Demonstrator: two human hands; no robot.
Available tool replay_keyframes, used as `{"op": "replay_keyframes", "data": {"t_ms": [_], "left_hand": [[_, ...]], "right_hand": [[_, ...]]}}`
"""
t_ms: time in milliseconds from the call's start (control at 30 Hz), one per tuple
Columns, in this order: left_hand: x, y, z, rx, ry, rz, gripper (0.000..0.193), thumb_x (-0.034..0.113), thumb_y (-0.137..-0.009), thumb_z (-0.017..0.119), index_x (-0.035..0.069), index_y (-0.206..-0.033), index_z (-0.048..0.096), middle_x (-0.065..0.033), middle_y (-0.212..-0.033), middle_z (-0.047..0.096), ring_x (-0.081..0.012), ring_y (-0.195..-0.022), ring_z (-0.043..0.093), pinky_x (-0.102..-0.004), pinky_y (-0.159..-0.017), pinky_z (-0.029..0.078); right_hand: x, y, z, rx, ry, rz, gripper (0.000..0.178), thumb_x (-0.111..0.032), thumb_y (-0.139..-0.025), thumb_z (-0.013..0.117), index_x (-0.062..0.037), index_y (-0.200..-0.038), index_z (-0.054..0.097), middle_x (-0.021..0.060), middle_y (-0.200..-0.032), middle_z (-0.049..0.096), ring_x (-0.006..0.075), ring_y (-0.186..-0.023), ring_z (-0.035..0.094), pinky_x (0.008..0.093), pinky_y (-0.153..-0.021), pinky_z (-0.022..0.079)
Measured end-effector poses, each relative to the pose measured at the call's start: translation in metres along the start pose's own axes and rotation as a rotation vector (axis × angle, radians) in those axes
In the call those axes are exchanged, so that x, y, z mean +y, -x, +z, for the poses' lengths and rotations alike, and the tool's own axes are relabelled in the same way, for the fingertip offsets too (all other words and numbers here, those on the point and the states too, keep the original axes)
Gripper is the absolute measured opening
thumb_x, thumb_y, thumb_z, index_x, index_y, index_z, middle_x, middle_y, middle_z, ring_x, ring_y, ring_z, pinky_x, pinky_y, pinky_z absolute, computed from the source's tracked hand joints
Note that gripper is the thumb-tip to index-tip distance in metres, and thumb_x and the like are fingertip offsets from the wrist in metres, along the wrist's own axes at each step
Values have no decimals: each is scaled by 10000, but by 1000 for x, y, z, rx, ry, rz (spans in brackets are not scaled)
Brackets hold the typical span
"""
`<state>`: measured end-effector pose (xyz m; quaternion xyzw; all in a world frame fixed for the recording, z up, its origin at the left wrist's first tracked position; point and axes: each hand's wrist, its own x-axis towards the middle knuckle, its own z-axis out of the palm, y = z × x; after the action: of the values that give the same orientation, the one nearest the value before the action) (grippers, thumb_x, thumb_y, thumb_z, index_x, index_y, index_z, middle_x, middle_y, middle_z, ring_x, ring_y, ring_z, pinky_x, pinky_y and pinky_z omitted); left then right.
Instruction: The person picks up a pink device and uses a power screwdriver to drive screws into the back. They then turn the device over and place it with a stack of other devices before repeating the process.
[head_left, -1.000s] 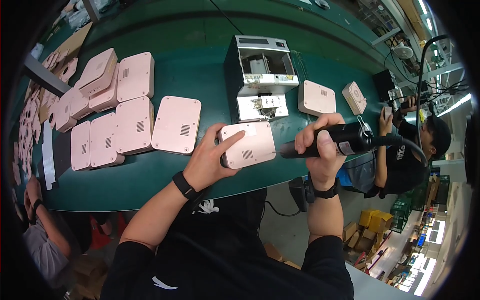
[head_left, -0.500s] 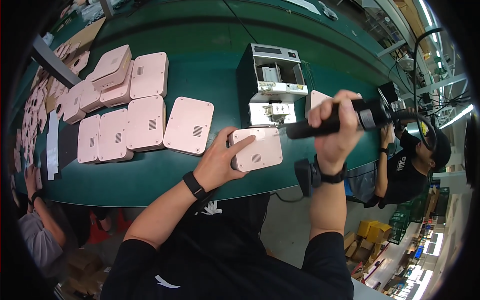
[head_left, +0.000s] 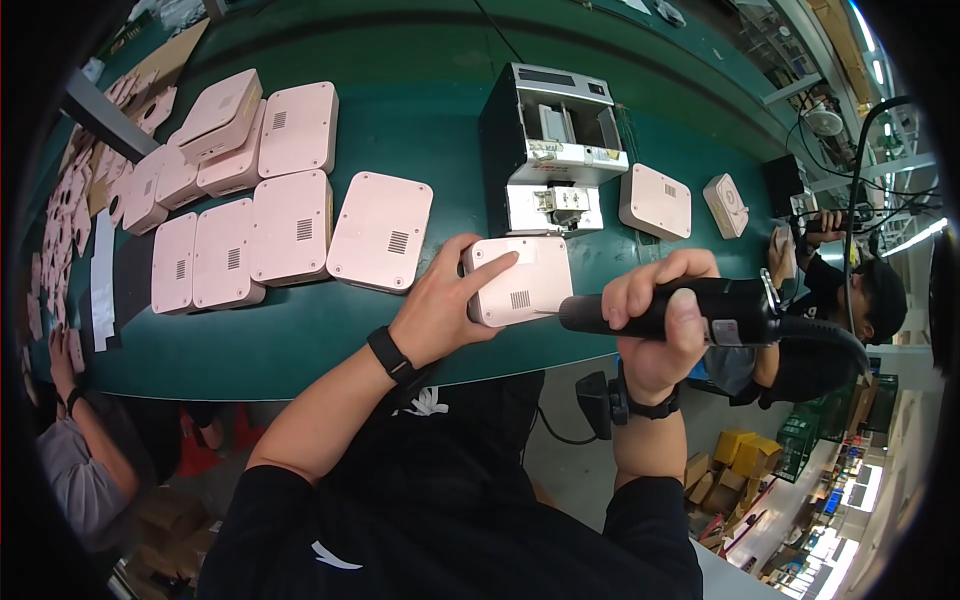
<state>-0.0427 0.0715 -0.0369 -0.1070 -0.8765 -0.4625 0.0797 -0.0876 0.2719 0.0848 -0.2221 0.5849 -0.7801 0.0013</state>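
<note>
My left hand [head_left: 452, 296] lies on a pink square casing [head_left: 525, 283] with a small vent grille, pressing it onto the green table [head_left: 420, 130]. My right hand [head_left: 655, 322] grips a black electric screwdriver [head_left: 690, 312] held sideways. Its tip touches the casing's lower right corner. A cable runs from the tool's rear off to the right. Black bands sit on both wrists.
Behind the casing stands a grey screw feeder machine [head_left: 555, 145]. Several pink casings [head_left: 270, 200] lie in rows at left, one pink casing [head_left: 655, 200] and a small pink part [head_left: 727, 204] at right. A person in black [head_left: 850, 300] sits at right; another person's arm [head_left: 70, 440] shows lower left.
My right hand has lowered the screwdriver from a raised tilt to level, bringing its tip onto the casing's corner. My left hand has stayed on the casing.
</note>
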Motion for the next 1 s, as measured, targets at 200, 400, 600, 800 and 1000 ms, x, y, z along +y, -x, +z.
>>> {"op": "replay_keyframes", "data": {"t_ms": [200, 400, 600, 800, 1000], "left_hand": [[-2, -2, 0, 19, -20, 11, 866, 104, -560, 910, 218, -1355, 585, -185, -1334, 443, -383, -1174, 548, -421, -983, 517], [-1, -1, 0, 17, -19, -1, 867, 99, -560, 909, 225, -1354, 588, -187, -1335, 444, -384, -1175, 547, -422, -984, 518], [0, 1, 0, 6, -37, 4, 874, 101, -562, 907, 226, -1363, 582, -188, -1347, 430, -381, -1179, 544, -420, -988, 517], [2, -1, -2, -2, -19, -8, 857, 112, -577, 900, 221, -1364, 579, -185, -1350, 424, -376, -1179, 542, -415, -992, 514], [-1, 1, -1, -2, -24, -25, 841, 124, -585, 897, 210, -1360, 582, -183, -1343, 429, -373, -1172, 546, -412, -988, 513]], "right_hand": [[13, 1, 2, 14, -22, -19, 297, -285, -930, 595, -54, -1027, 436, 85, -709, 525, 162, -540, 489, 325, -536, 457], [12, 1, -1, -94, -14, 17, 288, -288, -932, 588, -58, -1021, 439, 79, -702, 513, 163, -538, 483, 325, -535, 453], [-8, -39, -4, -133, -152, -84, 245, -263, -942, 564, -56, -1015, 454, 74, -695, 503, 169, -541, 482, 333, -536, 444], [14, -79, 2, 173, 125, -203, 220, -257, -962, 510, -46, -1017, 481, 65, -687, 497, 177, -542, 473, 339, -548, 429], [-4, -40, 6, 16, -78, -56, 271, -297, -948, 546, -50, -1027, 465, 67, -689, 508, 182, -541, 487, 340, -550, 436]]}}
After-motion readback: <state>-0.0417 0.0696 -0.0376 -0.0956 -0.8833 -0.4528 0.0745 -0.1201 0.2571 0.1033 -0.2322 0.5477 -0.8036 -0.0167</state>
